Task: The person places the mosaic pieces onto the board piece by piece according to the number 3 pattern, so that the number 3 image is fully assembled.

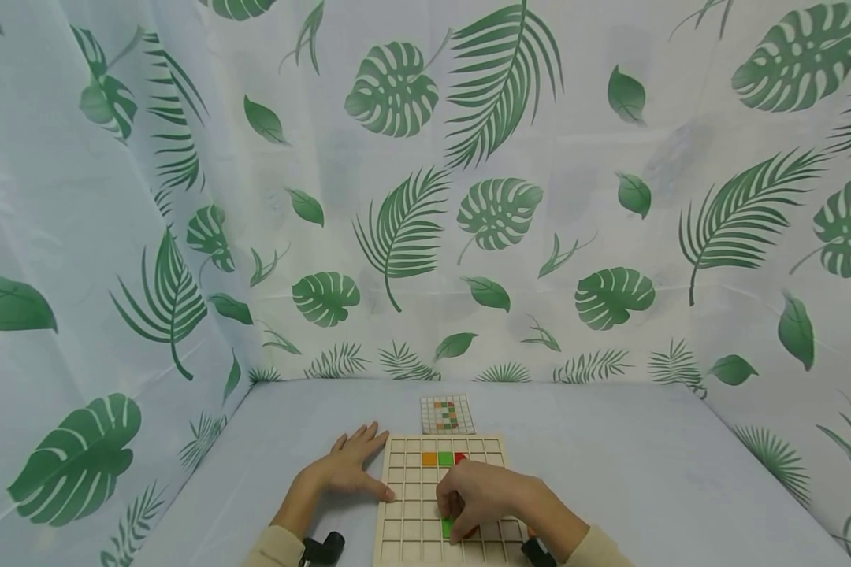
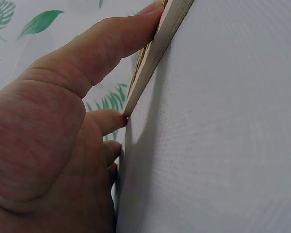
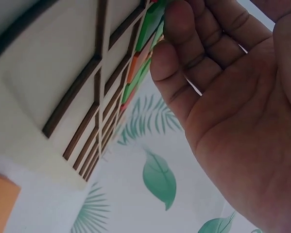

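Note:
A wooden grid board (image 1: 411, 510) lies on the table. My left hand (image 1: 346, 468) rests at its left side, fingers spread and thumb on the edge; in the left wrist view the thumb (image 2: 101, 51) lies over the board's side (image 2: 152, 63). My right hand (image 1: 482, 494) is over the lower middle of the board, fingers curled, thumb and forefinger at a green tile (image 1: 447, 528). A reddish piece shows partly beneath that hand. In the top row sit an orange tile (image 1: 429, 458), a green tile (image 1: 445, 458) and a red tile (image 1: 459, 457).
Behind the board lies a small gridded pattern card (image 1: 448, 415) with coloured squares. An orange piece (image 3: 2, 204) lies beside the board's right side. A leaf-printed curtain (image 1: 411, 236) surrounds the pale tabletop (image 1: 610, 449) at the back and sides.

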{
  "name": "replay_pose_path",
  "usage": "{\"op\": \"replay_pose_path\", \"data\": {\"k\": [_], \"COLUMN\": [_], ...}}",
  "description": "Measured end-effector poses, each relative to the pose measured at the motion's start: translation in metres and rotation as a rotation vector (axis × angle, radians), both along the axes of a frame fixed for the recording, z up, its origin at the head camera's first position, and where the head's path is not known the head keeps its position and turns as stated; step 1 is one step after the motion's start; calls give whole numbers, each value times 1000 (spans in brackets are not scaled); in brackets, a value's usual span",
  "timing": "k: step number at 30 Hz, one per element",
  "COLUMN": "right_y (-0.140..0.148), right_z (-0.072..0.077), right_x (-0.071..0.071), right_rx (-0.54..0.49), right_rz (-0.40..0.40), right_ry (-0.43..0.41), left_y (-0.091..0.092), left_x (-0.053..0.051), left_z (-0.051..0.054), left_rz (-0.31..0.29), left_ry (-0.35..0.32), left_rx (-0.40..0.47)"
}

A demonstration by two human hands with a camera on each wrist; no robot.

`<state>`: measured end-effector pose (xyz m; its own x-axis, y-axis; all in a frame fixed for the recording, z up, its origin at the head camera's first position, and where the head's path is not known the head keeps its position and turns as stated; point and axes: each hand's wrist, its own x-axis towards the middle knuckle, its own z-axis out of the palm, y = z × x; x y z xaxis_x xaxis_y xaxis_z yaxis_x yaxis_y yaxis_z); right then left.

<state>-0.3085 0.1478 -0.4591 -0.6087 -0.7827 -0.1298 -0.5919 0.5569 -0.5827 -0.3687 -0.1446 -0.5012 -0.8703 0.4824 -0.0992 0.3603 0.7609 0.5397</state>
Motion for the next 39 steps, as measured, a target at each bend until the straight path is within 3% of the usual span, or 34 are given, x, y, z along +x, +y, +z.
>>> {"op": "replay_pose_path", "data": {"k": [8, 13, 26, 33, 39], "right_y": [12, 27, 56, 67, 81], "right_z": [0, 4, 9, 8, 16], "right_x": [-5, -9, -11, -13, -10], "right_rx": [3, -39, -22, -34, -37], "right_rz": [-87, -121, -240, -251, -267], "right_ry": [140, 172, 139, 99, 61], "left_y": [-2, -2, -2, -4, -2], "left_x": [-1, 0, -1, -3, -2], "left_z": [-1, -2, -2, -7, -3], "left_rz": [-11, -2, -17, -22, -6], "left_ry": [-8, -6, -11, -5, -11], "left_rx": [16, 5, 14, 34, 3]}}
